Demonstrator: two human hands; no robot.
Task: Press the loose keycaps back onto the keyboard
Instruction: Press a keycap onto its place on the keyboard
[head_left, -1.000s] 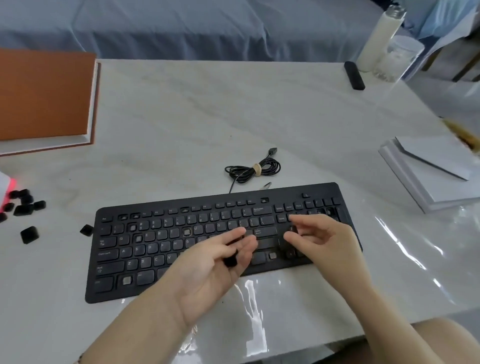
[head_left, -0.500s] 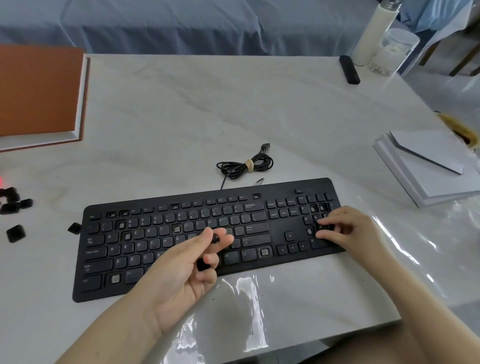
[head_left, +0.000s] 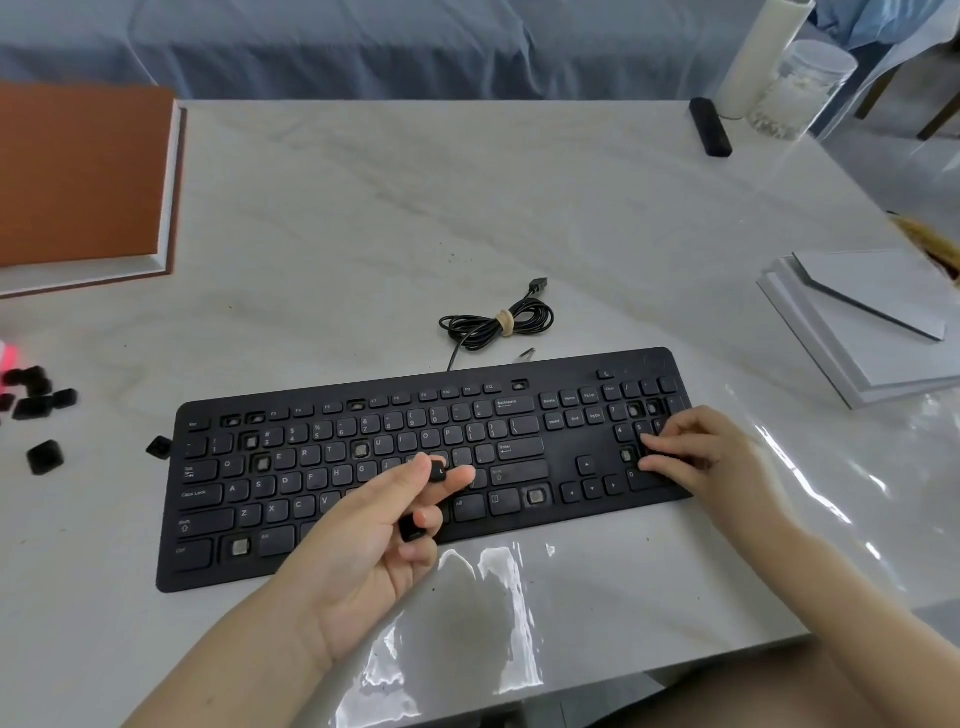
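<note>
Now left hand (head_left: 363, 551) pinches 1 keycap (head_left: 438, 472) over keyboard (head_left: 208, 569), bare socket (head_left: 536, 496) just right; right hand (head_left: 696, 457) presses numpad (head_left: 615, 413)

Camera: one, worn on the person's head.
Facing: forward and down, across the bench (head_left: 415, 208) toward its far edge.
Nearness: close, at arm's reach; the keyboard (head_left: 311, 467) sits low in the middle of the view, with the left hand (head_left: 363, 551) and right hand (head_left: 711, 457) coming in from the bottom.
Lens: wide-angle.
Side limits: the orange book (head_left: 78, 176) is cut off at the left, the white paper stack (head_left: 857, 332) at the right.
</note>
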